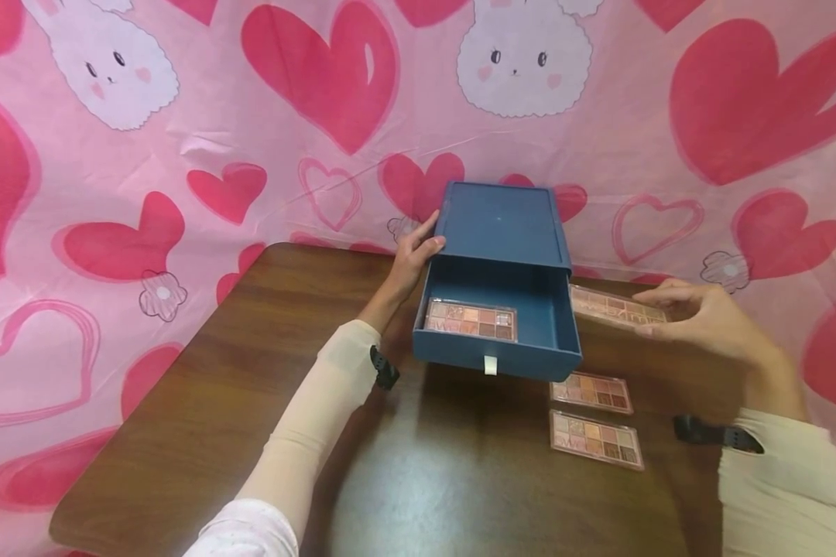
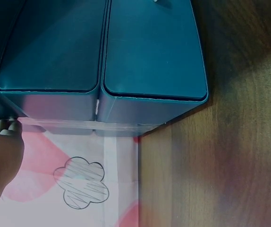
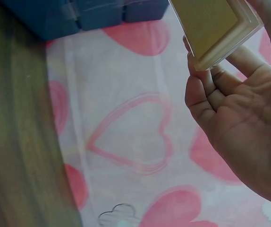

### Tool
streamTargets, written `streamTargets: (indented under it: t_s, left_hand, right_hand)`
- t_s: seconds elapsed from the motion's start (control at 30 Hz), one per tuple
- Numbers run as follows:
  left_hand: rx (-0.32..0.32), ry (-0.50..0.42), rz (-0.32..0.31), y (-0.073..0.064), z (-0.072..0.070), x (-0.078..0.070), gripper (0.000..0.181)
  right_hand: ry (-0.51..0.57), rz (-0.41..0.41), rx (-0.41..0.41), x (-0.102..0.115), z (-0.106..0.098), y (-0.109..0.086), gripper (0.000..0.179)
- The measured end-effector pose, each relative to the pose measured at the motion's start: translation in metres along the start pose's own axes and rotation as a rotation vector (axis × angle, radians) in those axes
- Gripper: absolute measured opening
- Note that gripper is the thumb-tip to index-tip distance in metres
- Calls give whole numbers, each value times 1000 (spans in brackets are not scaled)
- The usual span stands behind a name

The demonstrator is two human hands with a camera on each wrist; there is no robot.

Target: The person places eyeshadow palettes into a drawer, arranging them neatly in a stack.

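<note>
A blue drawer box (image 1: pixel 501 220) stands at the back of the table, its top drawer (image 1: pixel 498 358) pulled out by a white tab. Inside the drawer, at the front left, lies an eyeshadow palette (image 1: pixel 471 319) with a clear lid. My left hand (image 1: pixel 411 263) touches the box's left side near the upper front corner; in the left wrist view only part of this hand (image 2: pixel 3 149) shows. Beside the drawer's right wall, my right hand (image 1: pixel 704 317) pinches another eyeshadow palette (image 1: pixel 616 307) by its right end, thumb on one side and fingers on the other.
Two more palettes, an upper one (image 1: pixel 592 392) and a lower one (image 1: pixel 597 439), lie on the brown wooden table (image 1: pixel 265 387) right of the drawer. A pink cloth (image 1: pixel 265 93) with hearts and rabbits hangs behind the table.
</note>
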State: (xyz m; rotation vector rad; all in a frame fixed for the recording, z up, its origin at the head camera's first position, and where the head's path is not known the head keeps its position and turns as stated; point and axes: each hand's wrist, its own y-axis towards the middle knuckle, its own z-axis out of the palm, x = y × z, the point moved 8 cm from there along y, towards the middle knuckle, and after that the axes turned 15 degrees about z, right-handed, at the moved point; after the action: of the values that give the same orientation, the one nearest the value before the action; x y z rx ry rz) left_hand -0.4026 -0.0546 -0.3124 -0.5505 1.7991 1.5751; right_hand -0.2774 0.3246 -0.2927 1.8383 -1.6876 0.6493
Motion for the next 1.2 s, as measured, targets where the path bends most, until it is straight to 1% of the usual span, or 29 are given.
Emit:
streamTargets:
  t_s: [0.17,0.33,0.4,0.47,0.5,0.63,0.7,0.73,0.83,0.87,0.97,1.07,1.2]
  left_hand:
    - [-4,-13,2,1,0,1,60]
    - [-5,-17,-2,0,1,1,63]
    - [-8,-9,1,0,1,0,64]
    - [-9,-1,5,0,1,-1,64]
    - [-10,2,5,0,1,-1,64]
    - [-10,12,1,1,0,-1,65]
    - [-10,11,-2,1,0,-1,65]
    - [-10,11,-1,1,0,-1,65]
    - [-9,8,1,2,-1,-1,65]
    - [-10,6,2,2,-1,-2,65]
    - [-8,7,1,2,-1,-2,65]
    - [-6,4,-4,1,0,-2,66]
    - [-10,-9,-9,1,1,-1,66]
  right_hand:
    - [21,-3,5,10,-8,-5,45]
    - [113,-18,40,19,-14,-11,48]
    - [132,-30,49,23,-16,-14,49]
    - [129,-75,45,28,-20,-16,50]
    - [146,-115,52,31,-21,-18,50]
    - [149,-269,59,46,-27,-22,54]
    - [141,-292,58,52,-28,-23,56]
    - [111,-285,44,55,-29,-23,56]
    - [72,-239,29,63,-27,-22,55]
    - [64,-209,26,66,-25,-21,54]
    - [64,-178,29,74,-19,-20,53]
    - [40,-176,22,83,-11,-17,53]
    - [-10,-196,5,92,1,-12,53]
